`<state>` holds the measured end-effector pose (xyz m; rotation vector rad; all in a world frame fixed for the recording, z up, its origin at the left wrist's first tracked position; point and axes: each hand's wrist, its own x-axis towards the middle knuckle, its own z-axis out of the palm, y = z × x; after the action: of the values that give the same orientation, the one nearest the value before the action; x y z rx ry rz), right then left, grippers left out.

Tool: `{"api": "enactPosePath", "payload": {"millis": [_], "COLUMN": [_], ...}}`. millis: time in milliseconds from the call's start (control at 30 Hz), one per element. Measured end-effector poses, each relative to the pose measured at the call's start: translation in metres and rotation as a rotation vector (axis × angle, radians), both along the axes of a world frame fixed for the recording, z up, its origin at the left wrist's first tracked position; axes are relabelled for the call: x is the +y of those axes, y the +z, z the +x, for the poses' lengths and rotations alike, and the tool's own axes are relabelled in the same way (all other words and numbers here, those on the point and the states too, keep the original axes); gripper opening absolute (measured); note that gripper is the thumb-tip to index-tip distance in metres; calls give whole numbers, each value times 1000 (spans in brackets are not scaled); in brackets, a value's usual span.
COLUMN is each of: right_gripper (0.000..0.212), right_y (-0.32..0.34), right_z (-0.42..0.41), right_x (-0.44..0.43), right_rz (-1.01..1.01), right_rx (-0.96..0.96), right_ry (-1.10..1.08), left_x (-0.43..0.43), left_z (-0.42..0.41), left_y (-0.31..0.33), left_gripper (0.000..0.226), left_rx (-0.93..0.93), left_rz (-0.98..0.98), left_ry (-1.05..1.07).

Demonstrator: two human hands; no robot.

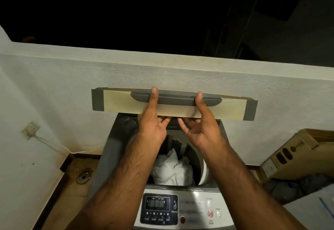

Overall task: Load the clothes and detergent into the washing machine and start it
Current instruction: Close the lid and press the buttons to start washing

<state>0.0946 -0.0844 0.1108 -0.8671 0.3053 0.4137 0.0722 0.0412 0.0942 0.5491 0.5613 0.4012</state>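
Observation:
A grey top-loading washing machine (115, 139) stands below me with its lid (226, 111) raised upright against the wall. My left hand (153, 121) and my right hand (202, 126) both hold the lid's front edge, thumbs over its dark handle (176, 99) and fingers curled under the edge. White clothes (171, 170) lie in the drum. The control panel (160, 210) with a digital display sits at the front, and round buttons (210, 213) are to its right.
A low white wall (162, 67) runs right behind the machine. A floor drain (83, 177) lies on the left. A wall socket with a cable (30, 130) is further left. A cardboard box (296, 155) and dark clothes (292, 186) are on the right.

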Motion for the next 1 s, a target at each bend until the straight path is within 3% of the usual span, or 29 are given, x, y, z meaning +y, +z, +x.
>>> {"api": "enactPosePath", "payload": {"millis": [167, 400, 600, 733, 800, 900, 967, 1000], "right_gripper": [79, 55, 42, 41, 35, 35, 33, 30], "right_y": [-15, -44, -75, -85, -86, -81, -75, -74], "right_z": [-29, -77, -101, -104, -106, -111, -115, -114], "right_x": [-7, -30, -39, -44, -52, -69, -71, -67], "right_rz": [-12, -30, -153, -228, -330, -638, -910, -1046], "right_rx": [44, 124, 291, 297, 298, 201, -29, -201], "right_ry": [-19, -53, -51, 17, 162, 589, 740, 713], "left_x": [-18, -41, -50, -46, -44, -42, -43, -44], "left_z": [-24, -64, -94, -97, -97, -104, -111, -113], "left_y": [-9, -38, -68, -76, -81, -95, -108, -112], "left_gripper": [90, 88, 45, 37, 35, 34, 37, 38], "left_rx": [6, 184, 358, 392, 439, 478, 472, 472], "left_rz": [-77, -100, -158, -167, -151, -164, -202, -213], "left_ry": [78, 119, 146, 89, 57, 22, 9, 9]}}
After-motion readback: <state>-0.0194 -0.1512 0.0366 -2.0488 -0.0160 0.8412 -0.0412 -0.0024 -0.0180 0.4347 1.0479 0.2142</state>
